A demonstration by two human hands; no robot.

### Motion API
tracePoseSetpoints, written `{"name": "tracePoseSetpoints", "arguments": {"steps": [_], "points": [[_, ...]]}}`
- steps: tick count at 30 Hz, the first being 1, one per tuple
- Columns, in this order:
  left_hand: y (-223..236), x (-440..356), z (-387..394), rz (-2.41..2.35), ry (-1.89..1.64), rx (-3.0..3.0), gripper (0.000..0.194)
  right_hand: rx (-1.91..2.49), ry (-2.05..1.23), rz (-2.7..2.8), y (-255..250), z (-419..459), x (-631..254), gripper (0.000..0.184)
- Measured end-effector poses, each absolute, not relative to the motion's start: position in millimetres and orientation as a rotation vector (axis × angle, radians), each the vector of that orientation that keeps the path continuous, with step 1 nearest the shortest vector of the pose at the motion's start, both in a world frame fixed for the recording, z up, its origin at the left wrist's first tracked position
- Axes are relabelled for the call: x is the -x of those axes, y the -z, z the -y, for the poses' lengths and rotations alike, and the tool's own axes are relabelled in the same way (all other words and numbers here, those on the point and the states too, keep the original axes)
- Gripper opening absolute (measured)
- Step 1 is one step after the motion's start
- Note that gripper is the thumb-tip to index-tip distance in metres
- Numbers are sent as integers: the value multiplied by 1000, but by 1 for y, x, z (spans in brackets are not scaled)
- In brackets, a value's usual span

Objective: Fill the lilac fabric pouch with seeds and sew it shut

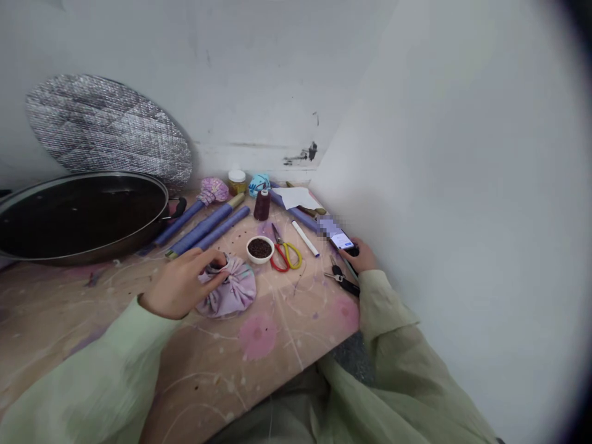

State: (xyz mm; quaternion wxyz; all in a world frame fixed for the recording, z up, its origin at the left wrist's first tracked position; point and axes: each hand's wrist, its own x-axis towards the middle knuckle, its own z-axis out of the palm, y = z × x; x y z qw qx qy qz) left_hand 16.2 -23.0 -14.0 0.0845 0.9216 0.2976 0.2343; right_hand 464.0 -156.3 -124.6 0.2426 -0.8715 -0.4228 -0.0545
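White walls (259,74), marked by black scuffs near the corner, enclose the work surface. The table (222,382) has a tan covering printed with pink flowers and pale curved lines. At left stands a broad pan (83,213): round, dark inside, metal-rimmed, black side handle. Behind it, a silver foil disc (108,126) with a ribbed, quilted texture leans on the wall. Three blue-wrapped rods (203,225) lie right of the pan; one ends in a bunched purple cloth head.

The lilac cloth pouch (240,290), soft and radially pleated, sits at the table's middle. The left hand (173,287) pinches its gathered mouth between thumb and fingers. The right hand (365,256) grips the near end of a lit phone (341,239) at the right edge.

Between the hands: scissors (287,256) with one red and one yellow handle, a maroon thread cone (261,206), and a white bowl (260,259) containing dark brown grains. A clear jar (237,183), white-lidded, holds yellowish contents. Metal keys (337,271) lie just below the phone.
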Motion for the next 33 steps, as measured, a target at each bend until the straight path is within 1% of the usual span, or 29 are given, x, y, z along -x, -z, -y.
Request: {"name": "tracePoseSetpoints", "arguments": {"steps": [3,11,17,26,33], "points": [[13,-17,24,-882,-703,-2746,28,2406,155,1154,127,157,-463,57],[13,-16,24,-875,-721,-2749,28,2464,209,1151,128,159,-455,44],[14,-15,23,-882,-713,-2731,27,2518,261,1118,120,162,-441,38],[12,-17,23,-846,-677,-2722,26,2529,90,1059,102,142,-449,42],[9,-15,24,-860,-639,-2706,24,2533,153,1012,101,147,-446,42]]}}
